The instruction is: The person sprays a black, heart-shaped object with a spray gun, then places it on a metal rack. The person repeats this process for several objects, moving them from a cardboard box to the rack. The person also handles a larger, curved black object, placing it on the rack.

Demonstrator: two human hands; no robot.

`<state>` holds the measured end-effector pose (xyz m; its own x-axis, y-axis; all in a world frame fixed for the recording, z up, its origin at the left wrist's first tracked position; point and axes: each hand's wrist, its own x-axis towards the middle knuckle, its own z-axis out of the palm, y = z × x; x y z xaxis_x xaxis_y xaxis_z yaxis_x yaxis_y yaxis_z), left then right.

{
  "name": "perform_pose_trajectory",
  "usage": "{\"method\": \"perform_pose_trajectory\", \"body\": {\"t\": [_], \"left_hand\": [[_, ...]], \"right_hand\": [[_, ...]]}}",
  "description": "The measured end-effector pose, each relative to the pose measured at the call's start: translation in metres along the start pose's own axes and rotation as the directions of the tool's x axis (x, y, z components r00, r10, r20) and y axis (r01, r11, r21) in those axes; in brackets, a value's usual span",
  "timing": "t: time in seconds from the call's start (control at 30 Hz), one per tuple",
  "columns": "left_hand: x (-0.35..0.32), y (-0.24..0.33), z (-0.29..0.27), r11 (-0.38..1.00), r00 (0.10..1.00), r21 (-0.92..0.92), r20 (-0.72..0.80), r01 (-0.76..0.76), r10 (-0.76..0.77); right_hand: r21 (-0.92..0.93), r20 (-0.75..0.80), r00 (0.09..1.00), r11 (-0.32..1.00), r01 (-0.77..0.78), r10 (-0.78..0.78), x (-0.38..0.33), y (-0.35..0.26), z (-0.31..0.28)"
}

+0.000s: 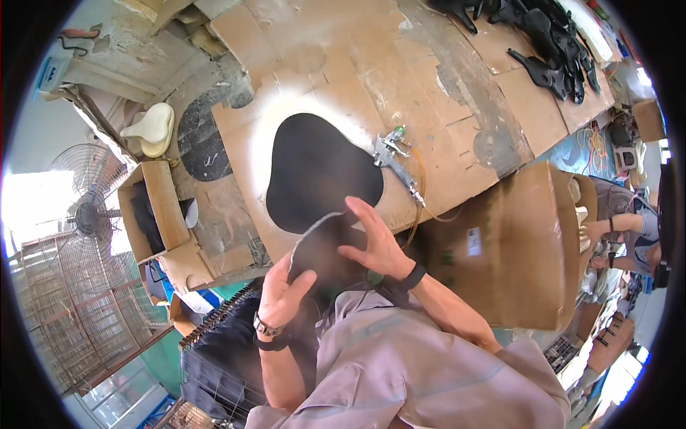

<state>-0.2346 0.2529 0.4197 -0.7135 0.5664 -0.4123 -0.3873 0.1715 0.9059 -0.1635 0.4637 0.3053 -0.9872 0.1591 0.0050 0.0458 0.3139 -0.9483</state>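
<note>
A dark, flexible sheet point(323, 249) with a pale grey edge is curved up between my two hands, just in front of my body. My left hand point(283, 292) grips its near left side, thumb on top. At the opposite end my right hand point(377, 247) has its thumb and fingers at either side of the sheet. Beyond my hands, a black rounded, three-lobed piece point(321, 168) lies flat on the cardboard, with whitish overspray around it. A metal spray gun point(391, 156) rests at its right edge, with a yellowish hose point(421, 179) running from it.
A cream bicycle saddle point(151, 130) and an open cardboard box point(161, 207) are at the left, near a caged fan point(88, 214). Black saddle-shaped parts point(547, 43) pile at the far right. A large carton point(500, 250) stands to my right; beyond it another person's hand point(592, 232) shows.
</note>
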Motion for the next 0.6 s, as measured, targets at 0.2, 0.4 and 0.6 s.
{"method": "perform_pose_trajectory", "body": {"t": [0.2,0.4,0.6], "left_hand": [[0.001,0.04,-0.022,0.796,0.945,0.576,0.326,-0.188,-0.013],[0.028,0.063,-0.05,0.625,0.951,0.74,0.307,-0.249,0.015],[0.225,-0.011,-0.096,0.663,0.972,0.746,-0.104,-0.066,0.213]], "right_hand": [[0.082,0.151,0.965,0.976,0.203,-0.214,0.026,-0.003,-0.02],[0.215,0.329,0.944,0.974,-0.077,0.002,0.029,0.027,-0.029],[-0.09,-0.106,0.929,0.927,-0.365,0.356,0.086,0.112,-0.014]]}}
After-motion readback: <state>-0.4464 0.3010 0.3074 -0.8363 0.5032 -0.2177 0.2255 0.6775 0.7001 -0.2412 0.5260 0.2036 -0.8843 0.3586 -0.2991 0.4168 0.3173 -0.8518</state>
